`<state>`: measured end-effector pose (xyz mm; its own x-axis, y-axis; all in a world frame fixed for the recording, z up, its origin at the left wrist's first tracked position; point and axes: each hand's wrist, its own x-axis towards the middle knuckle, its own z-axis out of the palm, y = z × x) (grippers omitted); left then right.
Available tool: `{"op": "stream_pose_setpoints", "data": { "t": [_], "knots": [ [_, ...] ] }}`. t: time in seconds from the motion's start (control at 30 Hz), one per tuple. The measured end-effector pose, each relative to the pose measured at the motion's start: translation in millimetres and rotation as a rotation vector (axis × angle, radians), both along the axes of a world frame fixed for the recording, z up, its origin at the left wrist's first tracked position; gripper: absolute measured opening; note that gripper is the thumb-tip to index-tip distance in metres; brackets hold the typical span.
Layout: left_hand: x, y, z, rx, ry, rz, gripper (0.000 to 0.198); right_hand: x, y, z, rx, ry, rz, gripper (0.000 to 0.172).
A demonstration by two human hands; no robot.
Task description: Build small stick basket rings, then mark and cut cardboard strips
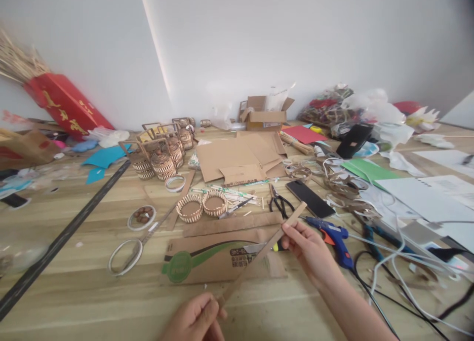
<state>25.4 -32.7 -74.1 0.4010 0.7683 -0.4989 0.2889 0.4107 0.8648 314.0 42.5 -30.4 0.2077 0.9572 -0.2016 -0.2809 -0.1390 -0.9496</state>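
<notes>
A thin cardboard strip [255, 261] stretches slantwise between my two hands above the table. My left hand [200, 317] pinches its lower end near the front edge of the view. Close to the upper end, the fingers of my right hand [301, 242] are closed on the same strip. Beneath it lies a printed piece of cardboard [211, 254] with a green logo. A utility knife [278, 246] rests on that cardboard, partly hidden by my right hand. Two small round slatted baskets [189, 208] stand just beyond, beside a narrow plain cardboard piece [229, 224].
Right of my right hand lie a blue glue gun [335, 237], a black phone [310, 199], pliers [280, 203] and tangled white cables [398, 242]. Finished lidded baskets [163, 164] stand at back left. Cardboard sheets [225, 153] and an open box [267, 118] are farther back.
</notes>
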Motion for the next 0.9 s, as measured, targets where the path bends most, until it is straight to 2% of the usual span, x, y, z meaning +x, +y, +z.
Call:
{"op": "stream_pose_setpoints", "data": {
  "t": [0.13,0.3,0.43,0.5,0.6,0.67,0.73,0.83,0.9],
  "knots": [
    [-8.6,7.2,11.4,0.028,-0.019,0.138,0.072,11.4,-1.1,1.9,-0.018,0.028,-0.038,0.048],
    [-29.8,19.5,10.7,0.116,0.108,0.393,0.069,17.1,-10.9,-5.2,-0.109,0.048,-0.054,0.049],
    [-48.5,27.6,10.2,0.241,0.302,0.446,0.065,18.9,-20.4,-15.8,-0.185,0.037,0.005,0.048],
    [-55.7,31.8,9.7,0.356,0.510,0.434,0.061,21.0,-25.0,-22.4,-0.201,-0.094,0.085,0.049],
    [-58.7,38.1,6.4,0.722,0.855,0.423,0.053,27.8,-30.9,-31.3,-0.163,-0.512,0.191,0.049],
    [-53.5,42.2,3.4,0.972,0.939,0.325,0.050,35.4,-32.2,-34.6,-0.086,-0.900,0.205,0.042],
    [-42.8,47.2,1.5,1.084,0.915,0.096,0.046,44.4,-29.8,-35.5,0.016,-1.235,0.201,0.034],
    [-22.4,58.8,2.7,1.055,0.878,-0.256,0.058,56.7,-19.4,-35.0,0.242,-1.554,0.277,0.031],
    [-11.0,69.6,5.9,0.980,0.890,-0.409,0.074,62.0,-10.9,-35.0,0.381,-1.705,0.377,0.029]
  ]
}}
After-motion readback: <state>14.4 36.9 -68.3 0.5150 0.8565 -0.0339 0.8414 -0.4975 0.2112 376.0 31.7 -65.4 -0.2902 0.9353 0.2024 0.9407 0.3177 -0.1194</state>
